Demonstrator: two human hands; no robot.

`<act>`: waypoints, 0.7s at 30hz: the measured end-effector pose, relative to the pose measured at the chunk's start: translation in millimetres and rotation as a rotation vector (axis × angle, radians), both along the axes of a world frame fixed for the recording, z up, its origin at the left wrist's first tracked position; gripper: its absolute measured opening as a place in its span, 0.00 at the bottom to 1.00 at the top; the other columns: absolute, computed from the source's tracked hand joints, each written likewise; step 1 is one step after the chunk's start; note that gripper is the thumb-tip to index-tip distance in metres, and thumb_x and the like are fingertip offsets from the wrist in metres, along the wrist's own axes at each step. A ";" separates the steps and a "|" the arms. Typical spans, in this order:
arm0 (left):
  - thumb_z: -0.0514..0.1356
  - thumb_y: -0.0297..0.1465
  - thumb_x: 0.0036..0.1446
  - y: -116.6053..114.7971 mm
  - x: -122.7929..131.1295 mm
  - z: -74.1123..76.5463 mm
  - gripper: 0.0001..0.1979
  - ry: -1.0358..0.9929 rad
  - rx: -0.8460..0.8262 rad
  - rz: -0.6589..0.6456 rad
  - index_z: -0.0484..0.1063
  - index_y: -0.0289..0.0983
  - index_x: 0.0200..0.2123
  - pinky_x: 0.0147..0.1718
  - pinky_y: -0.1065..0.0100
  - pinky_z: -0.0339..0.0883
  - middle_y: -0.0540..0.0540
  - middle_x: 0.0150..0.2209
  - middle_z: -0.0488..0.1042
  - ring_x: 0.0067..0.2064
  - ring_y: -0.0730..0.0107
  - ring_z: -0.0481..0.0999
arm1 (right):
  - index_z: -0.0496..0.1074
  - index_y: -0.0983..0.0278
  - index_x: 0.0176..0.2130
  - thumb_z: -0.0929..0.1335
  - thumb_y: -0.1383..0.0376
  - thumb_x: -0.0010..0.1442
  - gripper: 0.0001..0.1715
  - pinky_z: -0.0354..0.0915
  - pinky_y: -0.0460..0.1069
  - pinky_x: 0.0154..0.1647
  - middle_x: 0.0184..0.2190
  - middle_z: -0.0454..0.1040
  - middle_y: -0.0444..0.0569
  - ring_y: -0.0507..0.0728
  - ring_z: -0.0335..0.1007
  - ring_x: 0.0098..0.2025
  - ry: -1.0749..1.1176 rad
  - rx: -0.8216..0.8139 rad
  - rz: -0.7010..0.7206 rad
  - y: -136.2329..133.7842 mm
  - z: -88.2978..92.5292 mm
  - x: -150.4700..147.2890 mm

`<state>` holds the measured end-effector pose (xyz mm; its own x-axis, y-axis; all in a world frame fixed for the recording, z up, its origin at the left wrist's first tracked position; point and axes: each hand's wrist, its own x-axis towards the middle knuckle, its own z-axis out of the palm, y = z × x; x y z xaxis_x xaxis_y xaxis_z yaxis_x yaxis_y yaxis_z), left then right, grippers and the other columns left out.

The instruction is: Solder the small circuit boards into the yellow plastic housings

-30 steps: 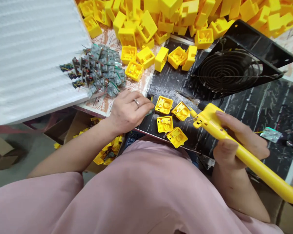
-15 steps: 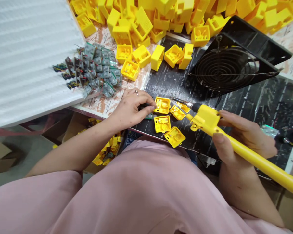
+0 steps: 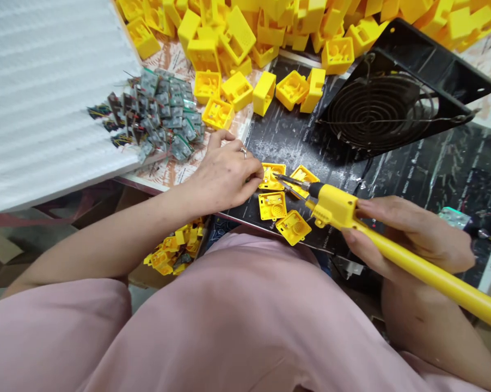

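Currently left hand [image 3: 228, 175] fingers pinched on near-left edge of yellow housing [image 3: 272, 176], flat on counter [image 3: 392, 169]. Right hand [image 3: 412, 237] wrapped round soldering iron [image 3: 338, 208]. Long axis lower-right to upper-left, tip over housing from right, contact unclear.

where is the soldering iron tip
In the head view, centre: the soldering iron, gripped by the right hand, has its tip over a yellow case beside the left hand.
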<state>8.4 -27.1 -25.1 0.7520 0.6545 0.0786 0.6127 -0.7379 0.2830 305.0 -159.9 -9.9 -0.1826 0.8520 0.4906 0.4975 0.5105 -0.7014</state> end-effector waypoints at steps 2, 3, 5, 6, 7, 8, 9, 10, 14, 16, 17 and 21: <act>0.55 0.33 0.68 -1.9 2.6 -1.2 0.14 0.020 0.018 0.012 0.80 0.40 0.33 0.62 0.41 0.65 0.47 0.31 0.82 0.43 0.57 0.79 | 0.79 0.56 0.61 0.79 0.69 0.63 0.28 0.81 0.46 0.37 0.37 0.85 0.47 0.55 0.85 0.38 -0.042 0.048 0.055 2.8 3.7 -3.4; 0.56 0.34 0.67 -2.3 3.7 -1.0 0.14 0.036 0.021 0.013 0.79 0.40 0.33 0.61 0.41 0.65 0.47 0.31 0.82 0.44 0.56 0.80 | 0.79 0.58 0.59 0.77 0.68 0.66 0.23 0.81 0.47 0.37 0.36 0.85 0.48 0.56 0.85 0.38 -0.065 0.040 0.064 3.3 4.9 -5.3; 0.56 0.33 0.66 -1.9 5.9 0.5 0.13 0.068 0.018 0.007 0.78 0.40 0.32 0.61 0.43 0.65 0.47 0.31 0.82 0.44 0.56 0.80 | 0.80 0.58 0.52 0.75 0.65 0.70 0.11 0.81 0.48 0.36 0.34 0.84 0.48 0.56 0.84 0.36 -0.098 0.001 0.070 4.2 6.7 -9.1; 0.56 0.33 0.65 -1.2 7.1 1.7 0.12 0.080 0.015 0.005 0.78 0.40 0.31 0.61 0.43 0.65 0.47 0.31 0.82 0.44 0.56 0.80 | 0.80 0.58 0.48 0.75 0.65 0.70 0.06 0.80 0.47 0.34 0.32 0.83 0.47 0.55 0.84 0.35 -0.109 0.013 0.087 5.3 7.6 -10.9; 0.57 0.32 0.65 -0.3 8.4 3.0 0.12 0.086 0.011 0.006 0.77 0.40 0.31 0.62 0.44 0.65 0.47 0.31 0.81 0.45 0.56 0.80 | 0.79 0.59 0.45 0.76 0.66 0.69 0.04 0.80 0.47 0.33 0.31 0.82 0.45 0.55 0.83 0.34 -0.124 0.028 0.102 7.1 8.9 -12.6; 0.57 0.32 0.64 0.8 9.8 4.3 0.12 0.090 0.004 0.008 0.77 0.40 0.30 0.62 0.44 0.65 0.48 0.31 0.81 0.45 0.56 0.80 | 0.78 0.59 0.42 0.77 0.67 0.67 0.05 0.79 0.46 0.32 0.30 0.82 0.44 0.54 0.83 0.33 -0.144 0.053 0.116 9.7 10.5 -14.2; 0.57 0.32 0.63 1.9 11.3 5.7 0.11 0.094 -0.008 0.012 0.77 0.40 0.30 0.62 0.45 0.65 0.48 0.30 0.81 0.45 0.56 0.80 | 0.77 0.60 0.40 0.78 0.69 0.66 0.07 0.78 0.45 0.31 0.29 0.81 0.44 0.53 0.82 0.32 -0.160 0.095 0.133 12.8 12.6 -15.8; 0.58 0.32 0.63 3.1 12.8 7.1 0.11 0.100 -0.024 0.014 0.78 0.40 0.30 0.63 0.45 0.64 0.48 0.30 0.81 0.45 0.56 0.80 | 0.76 0.61 0.39 0.79 0.70 0.64 0.09 0.77 0.44 0.31 0.29 0.81 0.43 0.52 0.82 0.31 -0.177 0.136 0.143 16.3 15.2 -17.4; 0.59 0.32 0.59 7.6 18.0 12.2 0.10 0.130 -0.098 0.001 0.78 0.40 0.28 0.63 0.45 0.65 0.47 0.28 0.79 0.45 0.54 0.81 | 0.74 0.64 0.37 0.79 0.70 0.64 0.11 0.78 0.45 0.34 0.31 0.82 0.47 0.52 0.80 0.30 -0.287 0.215 0.210 26.5 28.4 -22.4; 0.59 0.32 0.58 9.3 19.4 13.6 0.09 0.140 -0.107 -0.011 0.78 0.40 0.28 0.63 0.44 0.65 0.47 0.27 0.77 0.44 0.55 0.80 | 0.74 0.63 0.39 0.78 0.72 0.65 0.10 0.80 0.48 0.37 0.34 0.83 0.48 0.54 0.82 0.32 -0.362 0.164 0.243 26.9 34.6 -23.2; 0.59 0.32 0.58 9.8 19.7 14.0 0.09 0.144 -0.106 -0.016 0.78 0.40 0.28 0.63 0.44 0.65 0.48 0.26 0.77 0.43 0.55 0.80 | 0.75 0.62 0.40 0.77 0.72 0.65 0.10 0.80 0.49 0.39 0.35 0.83 0.48 0.54 0.82 0.34 -0.389 0.141 0.252 25.8 37.1 -23.0; 0.59 0.31 0.58 10.8 20.0 14.7 0.09 0.162 -0.094 -0.027 0.78 0.40 0.28 0.62 0.45 0.66 0.48 0.25 0.75 0.42 0.56 0.80 | 0.75 0.61 0.41 0.77 0.71 0.67 0.08 0.79 0.48 0.40 0.35 0.82 0.45 0.53 0.82 0.36 -0.360 0.097 0.208 14.9 43.0 -18.3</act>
